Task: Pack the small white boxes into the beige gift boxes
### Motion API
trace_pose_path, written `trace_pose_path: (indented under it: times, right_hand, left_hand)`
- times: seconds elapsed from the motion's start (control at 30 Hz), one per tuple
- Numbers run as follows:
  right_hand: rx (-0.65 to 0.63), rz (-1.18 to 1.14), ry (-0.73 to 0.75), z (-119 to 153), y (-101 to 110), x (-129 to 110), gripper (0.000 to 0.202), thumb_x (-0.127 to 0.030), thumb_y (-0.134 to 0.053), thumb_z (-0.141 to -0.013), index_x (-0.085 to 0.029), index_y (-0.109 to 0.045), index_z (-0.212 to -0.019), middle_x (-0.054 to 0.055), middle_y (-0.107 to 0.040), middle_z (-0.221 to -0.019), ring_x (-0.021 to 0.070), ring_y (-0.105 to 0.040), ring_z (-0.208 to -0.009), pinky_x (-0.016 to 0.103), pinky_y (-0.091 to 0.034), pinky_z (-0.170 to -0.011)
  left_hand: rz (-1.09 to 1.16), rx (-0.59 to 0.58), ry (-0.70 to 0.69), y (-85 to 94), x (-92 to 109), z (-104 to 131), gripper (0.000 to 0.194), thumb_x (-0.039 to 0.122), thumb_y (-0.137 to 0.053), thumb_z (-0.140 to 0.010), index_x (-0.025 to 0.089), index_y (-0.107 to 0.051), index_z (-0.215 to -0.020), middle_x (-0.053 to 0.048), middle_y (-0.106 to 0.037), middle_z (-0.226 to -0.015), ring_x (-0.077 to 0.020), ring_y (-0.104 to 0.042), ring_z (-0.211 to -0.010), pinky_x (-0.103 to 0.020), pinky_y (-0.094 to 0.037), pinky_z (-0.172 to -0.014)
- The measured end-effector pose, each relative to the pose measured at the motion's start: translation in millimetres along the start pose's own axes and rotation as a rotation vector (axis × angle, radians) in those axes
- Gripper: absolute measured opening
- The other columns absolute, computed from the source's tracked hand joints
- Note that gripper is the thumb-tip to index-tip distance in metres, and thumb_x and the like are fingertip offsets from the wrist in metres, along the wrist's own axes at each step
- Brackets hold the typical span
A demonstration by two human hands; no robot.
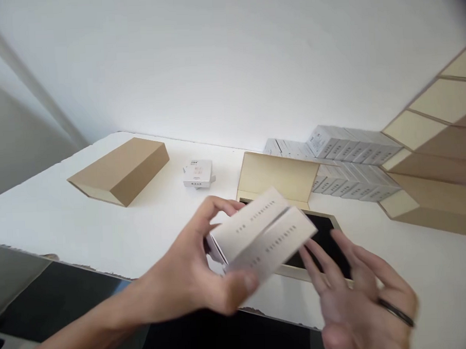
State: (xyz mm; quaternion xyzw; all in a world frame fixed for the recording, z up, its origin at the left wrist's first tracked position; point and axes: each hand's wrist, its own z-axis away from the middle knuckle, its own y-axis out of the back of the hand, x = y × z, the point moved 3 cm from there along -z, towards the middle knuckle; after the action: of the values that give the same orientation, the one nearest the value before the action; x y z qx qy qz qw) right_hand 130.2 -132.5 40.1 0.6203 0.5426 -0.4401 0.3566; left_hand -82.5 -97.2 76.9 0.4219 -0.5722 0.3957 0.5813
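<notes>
My left hand [206, 268] is wrapped round two white boxes [262, 232] with small print, held side by side and tilted above the table. Fingers of my right hand [357, 287] are apart, with the fingertips close to the right end of the boxes; whether they touch is unclear. Under the held boxes lies an open beige case [277, 177], its lid raised at the back and its inside black. The held boxes and my hands hide part of the case.
On the white table [150, 234], a closed brown case [120, 169] lies at the left. Small white boxes [198, 173] are stacked near the middle. Rows of white boxes [351, 154] stand behind at the right, beside stacked brown cases [442, 186]. A wall rises behind.
</notes>
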Motion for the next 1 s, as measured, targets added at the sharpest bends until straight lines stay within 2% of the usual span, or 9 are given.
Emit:
trace_pose_path:
  times: [0.07, 0.13, 0.2, 0.33, 0.43, 0.57, 0.77, 0.87, 1.0]
  right_hand:
    - [0.002, -0.151, -0.244, 2, -22, -4, 0.074, -0.063, -0.074, -0.079, -0.044, -0.038, -0.141, 0.008, -0.037, -0.158, 0.0378, -0.059, -0.126, 0.056, -0.058, -0.092]
    - [0.032, -0.244, -0.456, 4, -32, -4, 0.083, -0.066, -0.075, -0.077, -0.040, -0.031, -0.143, 0.012, -0.051, -0.146, 0.0369, -0.063, -0.119, 0.053, -0.060, -0.085]
    - [0.075, -0.241, -0.538, 2, -33, -3, 0.080, -0.062, -0.074, -0.079, -0.038, -0.029, -0.140, 0.010, -0.060, -0.135, 0.0335, -0.065, -0.115, 0.051, -0.059, -0.087]
    - [0.078, -0.190, -0.524, -8, -31, -2, 0.069, -0.053, -0.073, -0.082, -0.035, -0.033, -0.135, 0.008, -0.062, -0.130, 0.0294, -0.062, -0.119, 0.048, -0.056, -0.095]
    - [0.112, -0.174, -0.484, -12, -32, -3, 0.068, -0.049, -0.074, -0.082, -0.038, -0.034, -0.135, 0.004, -0.063, -0.127, 0.0250, -0.065, -0.115, 0.044, -0.058, -0.094]
    - [0.150, -0.129, -0.406, -11, -21, -4, 0.068, -0.045, -0.074, -0.083, -0.043, -0.035, -0.139, 0.001, -0.061, -0.126, 0.0204, -0.067, -0.103, 0.040, -0.060, -0.087]
    - [0.284, -0.013, -0.333, -5, 24, 1, 0.083, -0.042, -0.076, -0.081, -0.049, -0.029, -0.149, 0.004, -0.057, -0.129, 0.0265, -0.062, -0.117, 0.048, -0.056, -0.095]
    - [0.316, 0.118, -0.259, 2, 32, 4, 0.073, -0.038, -0.075, -0.083, -0.041, -0.035, -0.144, 0.009, -0.052, -0.140, 0.0295, -0.058, -0.126, 0.052, -0.053, -0.101]
    - [0.393, 0.210, -0.133, 10, 31, 5, 0.067, -0.032, -0.078, -0.079, -0.036, -0.039, -0.134, 0.009, -0.038, -0.150, 0.0343, -0.042, -0.142, 0.053, -0.052, -0.103]
  left_hand:
    - [0.157, -0.106, -0.037, -20.9, -5, -4, 0.059, 0.027, -0.078, -0.069, 0.028, -0.039, -0.113, -0.005, -0.058, -0.123, -0.0234, -0.061, -0.099, -0.035, -0.052, -0.078]
    - [0.254, -0.161, -0.021, -34.1, -14, -9, 0.061, 0.023, -0.078, -0.068, 0.029, -0.038, -0.113, -0.006, -0.056, -0.125, -0.0252, -0.060, -0.103, -0.038, -0.052, -0.081]
    - [0.283, -0.192, 0.022, -39.8, -22, -15, 0.061, 0.023, -0.077, -0.069, 0.028, -0.037, -0.114, -0.006, -0.056, -0.120, -0.0249, -0.060, -0.102, -0.038, -0.051, -0.080]
    - [0.315, -0.288, 0.047, -38.1, -25, -22, 0.062, 0.038, -0.080, -0.072, 0.028, -0.038, -0.117, -0.007, -0.056, -0.119, -0.0232, -0.059, -0.097, -0.039, -0.051, -0.079]
    - [0.309, -0.227, 0.173, -31.2, -23, -22, 0.050, 0.053, -0.073, -0.082, 0.027, -0.042, -0.112, -0.006, -0.058, -0.115, -0.0225, -0.060, -0.094, -0.039, -0.051, -0.079]
    - [0.250, -0.221, 0.254, -24.8, -16, -19, 0.043, 0.055, -0.066, -0.088, 0.029, -0.041, -0.113, -0.004, -0.061, -0.112, -0.0227, -0.062, -0.093, -0.039, -0.051, -0.079]
    - [-0.482, -0.160, 0.046, -8.2, -7, -42, 0.064, 0.053, -0.074, -0.082, 0.034, -0.033, -0.128, -0.007, -0.055, -0.126, -0.0284, -0.059, -0.107, -0.040, -0.050, -0.082]
    - [-0.780, -0.315, -0.020, -7.5, -9, -66, 0.068, 0.052, -0.077, -0.077, 0.031, -0.038, -0.129, -0.007, -0.056, -0.127, -0.0319, -0.055, -0.114, -0.042, -0.047, -0.087]
    - [-0.863, -0.509, 0.004, -8.5, -14, -90, 0.065, 0.056, -0.079, -0.074, 0.028, -0.045, -0.122, -0.005, -0.058, -0.122, -0.0301, -0.053, -0.115, -0.038, -0.046, -0.086]
